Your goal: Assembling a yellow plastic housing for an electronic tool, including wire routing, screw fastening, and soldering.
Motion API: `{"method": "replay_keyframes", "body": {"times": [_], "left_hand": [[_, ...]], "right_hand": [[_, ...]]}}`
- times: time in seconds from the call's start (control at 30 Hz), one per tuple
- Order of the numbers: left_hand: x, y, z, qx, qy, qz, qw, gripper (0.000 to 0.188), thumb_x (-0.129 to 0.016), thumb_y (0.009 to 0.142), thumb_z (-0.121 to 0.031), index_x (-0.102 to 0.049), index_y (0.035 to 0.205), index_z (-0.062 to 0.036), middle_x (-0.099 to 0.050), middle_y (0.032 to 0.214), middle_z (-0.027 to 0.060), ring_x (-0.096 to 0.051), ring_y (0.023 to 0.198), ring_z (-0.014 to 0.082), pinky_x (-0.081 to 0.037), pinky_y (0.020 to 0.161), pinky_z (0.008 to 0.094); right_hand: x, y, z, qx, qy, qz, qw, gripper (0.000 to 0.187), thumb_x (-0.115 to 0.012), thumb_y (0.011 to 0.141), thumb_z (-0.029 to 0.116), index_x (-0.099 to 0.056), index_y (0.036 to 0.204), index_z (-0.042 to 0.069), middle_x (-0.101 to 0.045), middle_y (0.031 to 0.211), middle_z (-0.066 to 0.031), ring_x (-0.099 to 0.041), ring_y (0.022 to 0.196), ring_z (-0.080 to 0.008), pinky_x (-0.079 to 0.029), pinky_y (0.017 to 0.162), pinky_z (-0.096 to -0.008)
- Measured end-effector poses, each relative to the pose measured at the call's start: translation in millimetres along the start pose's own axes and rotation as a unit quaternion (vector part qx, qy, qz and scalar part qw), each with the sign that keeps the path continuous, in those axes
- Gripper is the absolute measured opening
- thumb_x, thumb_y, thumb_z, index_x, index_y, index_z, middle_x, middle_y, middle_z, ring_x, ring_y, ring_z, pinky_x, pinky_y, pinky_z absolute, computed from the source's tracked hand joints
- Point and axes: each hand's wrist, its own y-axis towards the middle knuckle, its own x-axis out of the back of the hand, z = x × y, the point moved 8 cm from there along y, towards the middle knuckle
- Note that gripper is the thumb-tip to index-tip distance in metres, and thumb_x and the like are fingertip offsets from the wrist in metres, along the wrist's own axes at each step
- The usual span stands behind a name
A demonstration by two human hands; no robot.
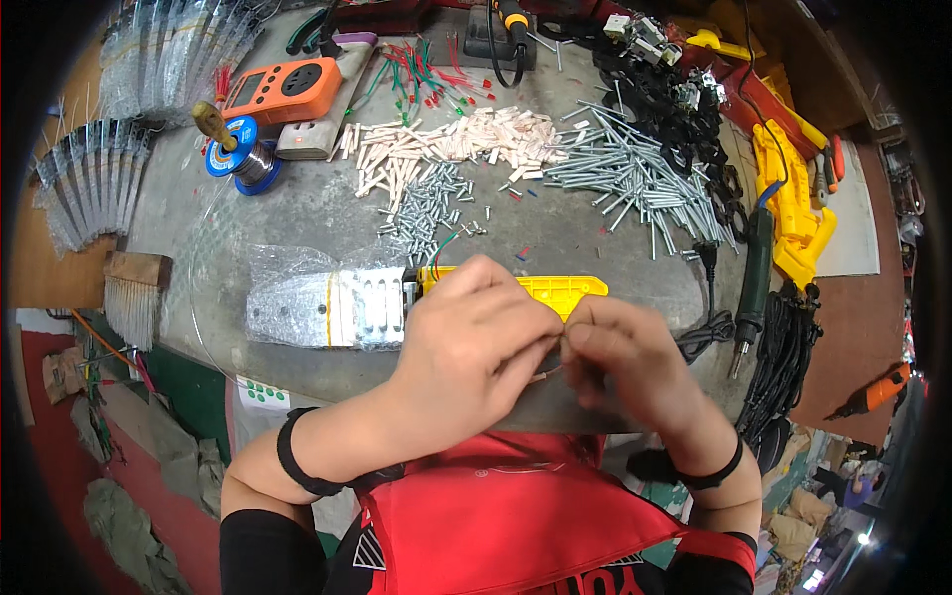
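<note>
Both hands meet over the near part of the bench, fingertips together. My left hand is closed in a pinch, and a thin pale end shows below its fingers. Fingers bent, my right hand pinches at the same spot; whatever the two hold is mostly hidden. Behind them lies a yellow plastic housing half, partly covered by the left hand. It adjoins a slotted metal part in clear bubble wrap. Thin red and green wires rise from the housing's left end.
Beyond the housing lie piles of small screws, pale sleeves and long screws. A solder spool and orange socket meter stand left. At right are a dark green electric screwdriver, black cables and yellow housings.
</note>
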Motion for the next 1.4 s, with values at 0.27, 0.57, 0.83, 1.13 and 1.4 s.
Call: {"method": "replay_keyframes", "body": {"times": [0.27, 0.57, 0.83, 1.13, 1.4], "left_hand": [[-2, -1, 8, 0.049, -0.042, 0.026, 0.998, 0.014, -0.071, 0.068, 0.001, -0.066, 0.080, -0.0034, -0.065, 0.077, 0.0073, -0.057, 0.076, 0.0245, -0.045, 0.070, 0.0341], [0, -2, 9, 0.044, -0.040, 0.026, 0.998, 0.013, -0.071, 0.069, 0.001, -0.066, 0.080, -0.0028, -0.066, 0.077, 0.0072, -0.057, 0.076, 0.0249, -0.045, 0.070, 0.0340], [-1, 0, 9, 0.032, -0.059, 0.019, 0.998, 0.013, -0.071, 0.068, 0.002, -0.066, 0.080, -0.0024, -0.065, 0.076, 0.0078, -0.057, 0.075, 0.0259, -0.046, 0.071, 0.0344], [4, -6, 10, 0.023, -0.048, -0.011, 0.999, 0.015, -0.070, 0.067, 0.001, -0.066, 0.080, -0.0042, -0.062, 0.074, 0.0084, -0.057, 0.073, 0.0270, -0.046, 0.068, 0.0356], [46, -31, -8, -0.017, -0.033, -0.007, 0.999, 0.024, -0.072, 0.070, -0.010, -0.061, 0.091, -0.0073, -0.059, 0.092, 0.0071, -0.052, 0.101, 0.0291, -0.045, 0.081, 0.0386]], "right_hand": [[-14, -21, 46, 0.265, -0.408, -0.100, 0.868, 0.009, -0.063, 0.086, 0.009, -0.056, 0.088, 0.004, -0.061, 0.076, -0.0020, -0.056, 0.060, -0.0090, -0.043, 0.049, -0.0267], [-12, -10, 2, -0.096, 0.017, 0.005, 0.995, 0.014, -0.068, 0.079, 0.006, -0.059, 0.089, 0.006, -0.057, 0.072, -0.0082, -0.059, 0.059, -0.0168, -0.046, 0.051, -0.0291], [-18, -13, -20, -0.187, 0.230, 0.079, 0.952, 0.014, -0.069, 0.079, 0.006, -0.059, 0.088, 0.004, -0.058, 0.071, -0.0067, -0.060, 0.062, -0.0135, -0.046, 0.052, -0.0275], [-18, -15, 52, 0.252, -0.381, -0.096, 0.885, 0.008, -0.065, 0.077, -0.001, -0.061, 0.083, 0.002, -0.059, 0.071, -0.0085, -0.059, 0.060, -0.0159, -0.046, 0.054, -0.0293], [19, -21, 22, 0.055, -0.172, -0.100, 0.979, 0.054, -0.046, 0.094, 0.047, -0.059, 0.082, -0.003, -0.052, 0.064, -0.0046, -0.049, 0.052, -0.0116, -0.036, 0.049, -0.0235]]}}
